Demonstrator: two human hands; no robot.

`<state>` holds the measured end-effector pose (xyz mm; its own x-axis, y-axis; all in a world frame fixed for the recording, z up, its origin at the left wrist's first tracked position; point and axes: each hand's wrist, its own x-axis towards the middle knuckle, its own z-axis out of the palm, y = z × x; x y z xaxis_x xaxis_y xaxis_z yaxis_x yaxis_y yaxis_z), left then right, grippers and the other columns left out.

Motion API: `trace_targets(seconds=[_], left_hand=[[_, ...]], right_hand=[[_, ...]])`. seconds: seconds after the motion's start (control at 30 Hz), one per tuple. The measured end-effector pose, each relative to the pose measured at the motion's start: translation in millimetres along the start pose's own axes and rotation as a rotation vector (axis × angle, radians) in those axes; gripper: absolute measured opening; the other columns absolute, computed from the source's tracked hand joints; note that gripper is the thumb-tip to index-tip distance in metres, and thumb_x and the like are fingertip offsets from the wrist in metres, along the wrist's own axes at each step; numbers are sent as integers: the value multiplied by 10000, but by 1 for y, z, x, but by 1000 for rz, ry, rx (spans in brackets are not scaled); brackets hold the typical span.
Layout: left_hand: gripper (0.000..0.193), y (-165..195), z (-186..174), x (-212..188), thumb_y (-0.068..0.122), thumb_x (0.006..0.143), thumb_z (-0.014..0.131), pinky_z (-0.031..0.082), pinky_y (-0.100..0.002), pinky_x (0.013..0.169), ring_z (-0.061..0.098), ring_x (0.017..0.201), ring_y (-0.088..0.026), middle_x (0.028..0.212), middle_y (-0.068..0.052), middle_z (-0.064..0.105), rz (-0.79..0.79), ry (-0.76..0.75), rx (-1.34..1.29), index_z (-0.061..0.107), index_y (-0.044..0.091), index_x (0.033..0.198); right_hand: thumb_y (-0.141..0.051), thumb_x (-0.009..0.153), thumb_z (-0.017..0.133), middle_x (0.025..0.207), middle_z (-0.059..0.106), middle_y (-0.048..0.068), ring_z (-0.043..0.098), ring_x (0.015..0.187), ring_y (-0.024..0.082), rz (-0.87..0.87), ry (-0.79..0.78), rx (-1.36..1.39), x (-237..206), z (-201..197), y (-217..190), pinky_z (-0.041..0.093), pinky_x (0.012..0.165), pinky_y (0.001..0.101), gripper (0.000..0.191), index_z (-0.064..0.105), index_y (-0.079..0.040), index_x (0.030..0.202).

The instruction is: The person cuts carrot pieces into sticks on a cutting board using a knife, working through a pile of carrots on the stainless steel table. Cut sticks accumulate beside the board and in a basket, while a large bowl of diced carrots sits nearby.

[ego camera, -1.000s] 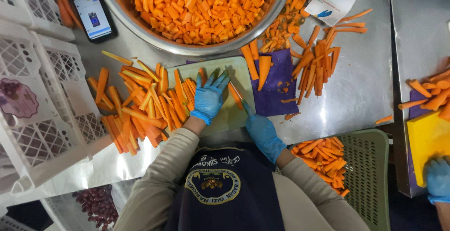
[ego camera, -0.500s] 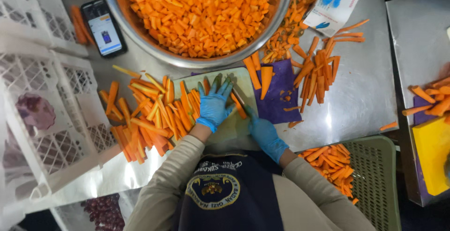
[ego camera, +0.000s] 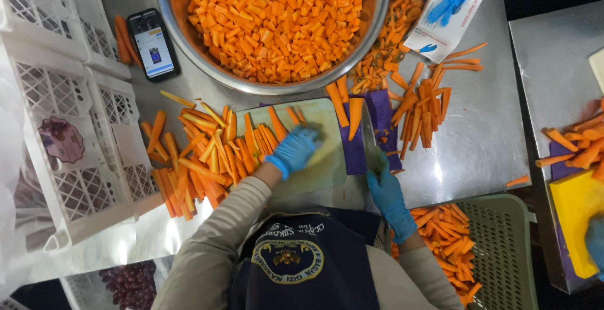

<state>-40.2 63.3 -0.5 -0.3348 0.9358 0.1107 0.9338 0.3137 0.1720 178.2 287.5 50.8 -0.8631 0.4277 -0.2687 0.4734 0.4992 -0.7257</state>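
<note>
Much is already diced: a steel bowl [ego camera: 189, 58] is heaped with carrot cubes [ego camera: 277, 20]. Many carrot sticks [ego camera: 195, 159] are left beside the cutting board [ego camera: 327, 159], where the left hand [ego camera: 294, 149] is pressed flat; the right hand [ego camera: 387, 190] is closed, its contents indiscernible.

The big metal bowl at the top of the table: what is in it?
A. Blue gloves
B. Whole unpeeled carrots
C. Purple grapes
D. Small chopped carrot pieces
D. The metal bowl is heaped with small chopped carrot pieces, while the long carrot sticks lie on the table by the gloved left hand.
</note>
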Motion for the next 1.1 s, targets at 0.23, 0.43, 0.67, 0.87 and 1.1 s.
trace_targets(seconds=[0.23,0.43,0.67,0.87,1.1], left_hand=[[239,-39,-34,-51,264,918,628,394,-479,1141,558,1192,-330,1213,-130,619,-222,-101,-84,648,106,1096],[371,-33,-61,-68,302,913,630,347,-519,1148,549,1250,-329,1229,-125,621,-202,5,-45,634,92,1219],[673,-6,-58,8,258,744,657,277,-557,1176,499,1356,-316,1369,-102,571,-64,16,36,572,178,1407],[363,5,-20,128,202,964,570,318,-576,1162,509,1368,-358,1359,-123,594,-171,-44,150,645,151,1315],[283,-34,-26,120,200,923,556,359,-557,1129,538,1297,-334,1336,-77,599,57,-34,79,701,269,1157]], right_hand=[[-269,963,606,880,716,272,717,793,427,141,29,6,2,0,8,539,696,498,707,308,-206,1601],[-260,950,618,886,712,271,713,806,430,90,30,37,0,1,5,543,700,486,735,296,-223,1610],[-247,1017,597,1123,699,298,720,948,390,-149,151,144,0,2,1,560,754,467,727,247,-152,1647],[-289,977,576,843,727,274,678,626,291,357,67,105,-2,-6,1,536,628,408,798,196,-250,1678],[-248,965,576,905,714,224,660,678,252,161,140,240,-20,-2,20,554,623,380,792,196,-211,1659]])
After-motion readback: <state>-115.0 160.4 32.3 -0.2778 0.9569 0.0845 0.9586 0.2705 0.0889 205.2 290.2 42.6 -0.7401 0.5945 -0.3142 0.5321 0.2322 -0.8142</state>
